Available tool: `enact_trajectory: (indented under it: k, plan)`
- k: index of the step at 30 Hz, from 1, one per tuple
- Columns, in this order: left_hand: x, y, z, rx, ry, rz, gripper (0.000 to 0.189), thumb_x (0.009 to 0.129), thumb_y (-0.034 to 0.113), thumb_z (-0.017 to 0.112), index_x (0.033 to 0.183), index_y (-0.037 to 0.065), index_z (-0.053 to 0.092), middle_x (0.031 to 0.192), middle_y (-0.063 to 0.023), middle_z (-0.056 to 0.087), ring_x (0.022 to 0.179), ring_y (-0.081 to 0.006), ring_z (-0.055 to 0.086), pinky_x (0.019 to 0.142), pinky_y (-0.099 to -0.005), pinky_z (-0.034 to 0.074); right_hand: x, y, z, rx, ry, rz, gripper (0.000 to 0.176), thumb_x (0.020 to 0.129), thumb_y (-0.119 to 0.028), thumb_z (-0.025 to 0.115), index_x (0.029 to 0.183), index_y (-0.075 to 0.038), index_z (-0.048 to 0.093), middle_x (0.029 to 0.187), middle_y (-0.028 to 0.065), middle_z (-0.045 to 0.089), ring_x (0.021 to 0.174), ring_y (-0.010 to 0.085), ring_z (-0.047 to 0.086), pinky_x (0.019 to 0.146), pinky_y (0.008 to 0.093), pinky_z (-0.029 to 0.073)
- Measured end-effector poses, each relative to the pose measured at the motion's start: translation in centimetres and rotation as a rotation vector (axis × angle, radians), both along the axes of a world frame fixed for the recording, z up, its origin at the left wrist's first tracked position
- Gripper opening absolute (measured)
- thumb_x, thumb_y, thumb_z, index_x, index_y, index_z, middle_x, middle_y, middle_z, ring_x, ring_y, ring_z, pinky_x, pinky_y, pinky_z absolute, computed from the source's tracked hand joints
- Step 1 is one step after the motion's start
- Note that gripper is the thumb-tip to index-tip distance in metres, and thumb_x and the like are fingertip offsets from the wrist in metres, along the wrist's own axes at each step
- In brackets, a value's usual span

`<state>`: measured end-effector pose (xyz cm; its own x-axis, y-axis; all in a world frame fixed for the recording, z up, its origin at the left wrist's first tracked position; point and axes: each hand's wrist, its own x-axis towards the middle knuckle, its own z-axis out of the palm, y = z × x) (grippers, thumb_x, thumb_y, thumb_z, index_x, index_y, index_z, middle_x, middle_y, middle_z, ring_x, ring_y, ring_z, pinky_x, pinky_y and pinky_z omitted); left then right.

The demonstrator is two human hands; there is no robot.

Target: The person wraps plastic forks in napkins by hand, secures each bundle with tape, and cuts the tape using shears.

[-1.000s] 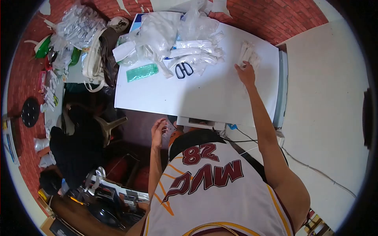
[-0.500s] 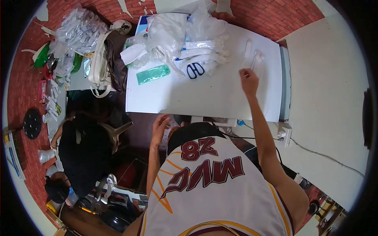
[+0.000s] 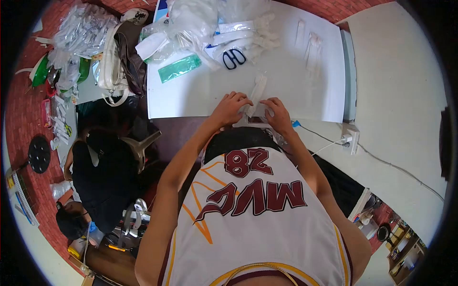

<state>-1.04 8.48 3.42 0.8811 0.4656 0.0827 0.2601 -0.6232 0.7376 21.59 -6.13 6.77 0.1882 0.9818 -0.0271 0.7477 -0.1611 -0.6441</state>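
Observation:
A slim white strip in clear plastic [image 3: 257, 93], perhaps wrapped cutlery, lies near the front edge of the white table [image 3: 191, 102]. My left hand [image 3: 232, 108] is at its left side, fingers bent and tips pinching its lower end. From the other side, my right hand [image 3: 278, 114] has thumb and forefinger closed at its edge. Black-handled scissors [image 3: 234, 59] lie farther back, partly under clear plastic. Two similar pale slim packets, one thin [image 3: 299, 32] and one wider [image 3: 313, 47], rest at the back right.
Clear and white plastic bags [image 3: 193, 21] are heaped at the table's back, beside a green packet [image 3: 180, 68]. A white bag [image 3: 109, 62] stands left of the table. A person in black [image 3: 102, 183] sits at the left. A power socket [image 3: 349, 139] is on the right.
My right hand has come from the table's right side to its front edge. My left hand has risen from below the edge to meet it. The white strip now lies between them.

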Motion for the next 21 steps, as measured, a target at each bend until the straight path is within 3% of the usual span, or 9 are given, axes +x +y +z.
enact_trajectory:
  k: [6,10,14,19,21]
  plan:
    - [0.6,-0.9,-1.3,0.097,-0.011,-0.042,0.036,0.086,0.011,0.080,0.120,0.023,0.075,0.133,-0.0045,0.063,0.127,-0.0314,0.056,0.109,-0.0472,0.045,-1.3,-2.5,-1.6,0.099,-0.026,0.160,0.047,0.082,0.001,0.080,0.126,-0.015,0.076,0.127,0.0123,0.063,0.108,0.0328,0.065,0.095,0.0441,0.057]
    - [1.4,-1.4,-1.9,0.080,-0.013,0.034,0.029,0.090,0.013,0.080,0.118,0.021,0.077,0.130,-0.0045,0.064,0.126,-0.0300,0.057,0.110,-0.0468,0.044,-0.6,-2.0,-3.1,0.184,-0.066,0.194,0.040,0.083,-0.003,0.083,0.120,-0.015,0.078,0.123,0.0112,0.065,0.105,0.0314,0.066,0.091,0.0432,0.058]
    - [2.2,-1.4,-0.6,-0.041,-0.142,0.212,0.029,0.093,0.008,0.076,0.121,0.018,0.076,0.127,-0.0060,0.067,0.115,-0.0263,0.063,0.100,-0.0414,0.051,0.0,-1.1,-2.4,0.250,0.072,0.168,0.028,0.087,-0.005,0.084,0.114,-0.013,0.080,0.119,0.0102,0.066,0.102,0.0299,0.067,0.087,0.0418,0.058]
    - [2.4,-1.5,2.0,-0.521,-0.231,0.605,0.025,0.098,0.003,0.072,0.122,0.011,0.075,0.115,-0.0038,0.075,0.094,-0.0144,0.069,0.085,-0.0303,0.055,1.0,1.8,5.3,0.338,0.244,0.017,0.024,0.090,-0.005,0.084,0.114,-0.011,0.081,0.115,0.0097,0.068,0.099,0.0252,0.069,0.080,0.0357,0.057]
    - [2.1,-1.7,1.2,-0.501,-0.279,0.620,0.022,0.098,0.003,0.072,0.119,0.010,0.076,0.112,-0.0025,0.076,0.090,-0.0114,0.068,0.080,-0.0277,0.054,1.8,3.1,8.3,0.319,0.286,-0.020,0.024,0.091,-0.004,0.084,0.114,-0.010,0.081,0.113,0.0093,0.069,0.096,0.0230,0.069,0.078,0.0333,0.056]
